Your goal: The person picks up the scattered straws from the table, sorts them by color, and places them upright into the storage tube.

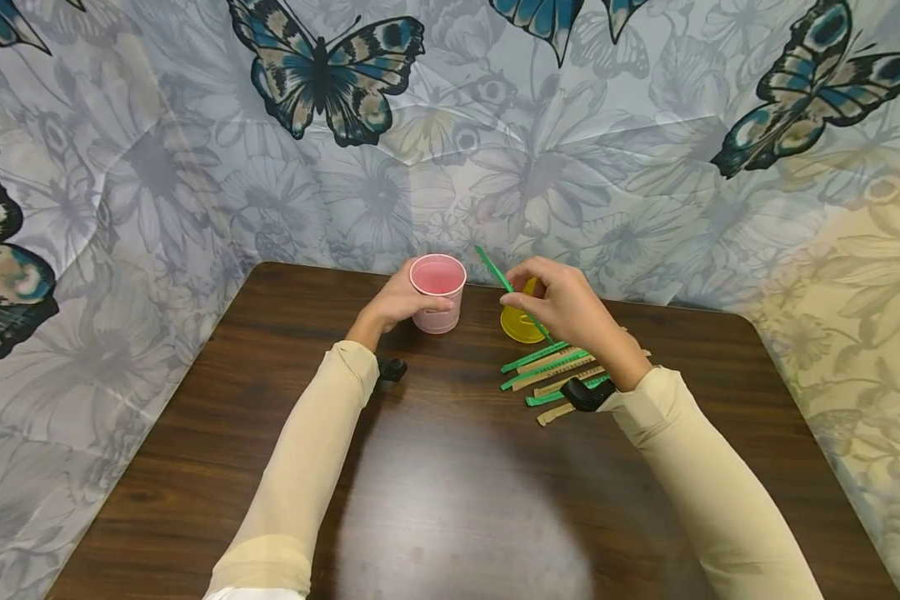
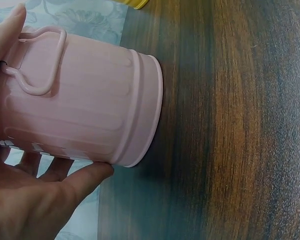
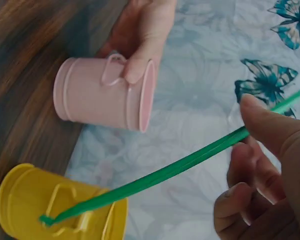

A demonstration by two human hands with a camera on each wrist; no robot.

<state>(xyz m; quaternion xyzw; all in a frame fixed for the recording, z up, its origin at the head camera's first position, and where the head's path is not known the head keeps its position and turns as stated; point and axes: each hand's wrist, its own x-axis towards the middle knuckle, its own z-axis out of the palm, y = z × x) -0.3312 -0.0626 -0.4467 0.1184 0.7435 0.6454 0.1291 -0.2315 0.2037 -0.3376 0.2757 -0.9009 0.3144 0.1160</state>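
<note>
My left hand (image 1: 397, 302) grips a small pink metal pail (image 1: 437, 322) with side handles. It stands upright on the table near the back edge. In the left wrist view, the thumb lies near the rim and the fingers wrap the pail's side. My right hand (image 1: 567, 307) pinches a long, thin green straw (image 3: 175, 170) between thumb and fingers, holding it slantwise. Behind that straw and hand, partly hidden, stands a yellow pail (image 3: 25, 200) of the same make. Below the right wrist lies a row of green and tan straws (image 1: 543, 360), partly covered by the arm.
The dark wooden table (image 1: 450, 483) ends just behind the pails. A cloth with butterflies and flowers (image 1: 375, 192) hangs along its back and sides. Black wrist cameras (image 1: 587, 393) are strapped to both wrists.
</note>
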